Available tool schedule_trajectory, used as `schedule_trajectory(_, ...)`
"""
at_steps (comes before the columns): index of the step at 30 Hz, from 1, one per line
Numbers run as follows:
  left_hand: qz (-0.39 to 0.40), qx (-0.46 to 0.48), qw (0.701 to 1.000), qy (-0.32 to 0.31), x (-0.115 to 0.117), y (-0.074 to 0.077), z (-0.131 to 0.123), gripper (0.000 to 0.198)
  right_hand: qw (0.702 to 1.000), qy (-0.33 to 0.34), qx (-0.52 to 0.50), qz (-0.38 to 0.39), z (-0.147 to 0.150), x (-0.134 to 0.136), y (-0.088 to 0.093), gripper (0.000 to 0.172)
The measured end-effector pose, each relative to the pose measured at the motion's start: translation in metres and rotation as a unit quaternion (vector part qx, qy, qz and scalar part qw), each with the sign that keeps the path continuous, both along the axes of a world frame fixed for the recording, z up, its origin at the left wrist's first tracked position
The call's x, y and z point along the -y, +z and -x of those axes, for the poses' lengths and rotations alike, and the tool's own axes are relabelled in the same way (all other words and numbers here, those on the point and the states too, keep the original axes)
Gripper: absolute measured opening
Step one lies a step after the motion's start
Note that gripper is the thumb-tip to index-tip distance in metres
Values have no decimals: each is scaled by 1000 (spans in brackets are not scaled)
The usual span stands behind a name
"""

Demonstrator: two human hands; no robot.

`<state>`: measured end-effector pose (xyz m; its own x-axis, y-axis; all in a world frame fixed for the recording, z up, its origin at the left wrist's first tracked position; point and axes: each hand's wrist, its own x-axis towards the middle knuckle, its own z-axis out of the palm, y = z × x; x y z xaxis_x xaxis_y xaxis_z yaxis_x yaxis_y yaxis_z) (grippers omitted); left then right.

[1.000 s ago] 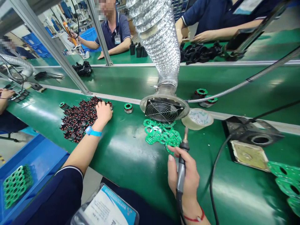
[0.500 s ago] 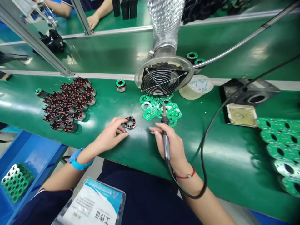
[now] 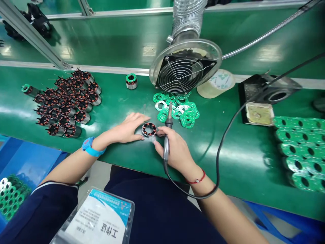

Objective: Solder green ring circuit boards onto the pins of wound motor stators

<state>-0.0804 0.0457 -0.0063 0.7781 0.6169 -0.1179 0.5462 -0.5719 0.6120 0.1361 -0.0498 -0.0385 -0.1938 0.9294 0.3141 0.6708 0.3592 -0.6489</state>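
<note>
A copper-wound motor stator (image 3: pixel 149 129) stands on the green table between my hands. My left hand (image 3: pixel 129 128) rests at its left, with thumb and fingers spread apart around that side. My right hand (image 3: pixel 175 145) holds a soldering iron (image 3: pixel 166 145), tip pointing away from me, and its fingertips are at the stator's right side. Beyond the hands lies a loose pile of green ring-shaped circuit boards (image 3: pixel 188 117). A stator with a green board on top (image 3: pixel 131 81) stands farther back.
Many stators (image 3: pixel 68 105) stand grouped at the left. A fume extractor fan (image 3: pixel 179 74) hangs over the boards. A tape roll (image 3: pixel 217 83), an iron stand with sponge (image 3: pixel 259 114) and board panels (image 3: pixel 299 145) are at the right. The iron's cable (image 3: pixel 220 152) loops over my right forearm.
My right hand has moved left with the iron and reached the stator. My left hand has opened wider and shifted right. The stator sits farther right, and the camera view has tilted down.
</note>
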Motion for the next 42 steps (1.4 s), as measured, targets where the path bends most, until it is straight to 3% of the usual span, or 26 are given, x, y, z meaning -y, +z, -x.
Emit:
schedule_trajectory(3,5,38,998,-43,-6,-6,-12,54,999,2,-32,30,-7,1,2,42)
schedule_trajectory(5,20,66,997,-40,-8,-7,-19,47,997,-15,-62,41,-14,1,4,43)
schedule_trajectory(10,34,89,995,20,-12,5,-30,50,982,-187,-36,6,-41,-10,3,38)
schedule_trajectory(12,0,74,997,25,-13,10,-33,51,967,-253,20,0,-52,-18,-3,47)
schedule_trajectory(15,-41,32,998,44,-12,12,-32,53,953,-293,80,16,-62,-26,-12,59)
schedule_trajectory(17,-59,-6,997,50,-10,11,-28,51,953,-289,93,15,-64,-27,-14,58)
schedule_trajectory(20,-99,-59,993,12,-9,11,-21,46,963,-249,99,-11,-59,-21,-11,55)
schedule_trajectory(25,-169,-77,981,-55,-10,15,-16,48,990,-71,121,-5,-37,-11,-1,50)
schedule_trajectory(27,-188,-75,976,-76,-8,14,-17,47,993,-38,113,-14,-32,-11,2,48)
schedule_trajectory(31,-172,-48,977,-113,-5,9,-19,43,996,-50,71,-32,-33,-4,11,42)
schedule_trajectory(35,-113,25,991,-74,-3,1,-19,46,991,-112,-39,-67,-36,16,11,38)
schedule_trajectory(39,-72,81,994,-17,3,-5,-26,47,956,-202,-204,-52,-36,40,-1,26)
schedule_trajectory(42,-83,95,992,-15,9,-9,-34,47,934,-224,-278,-11,-37,51,-8,16)
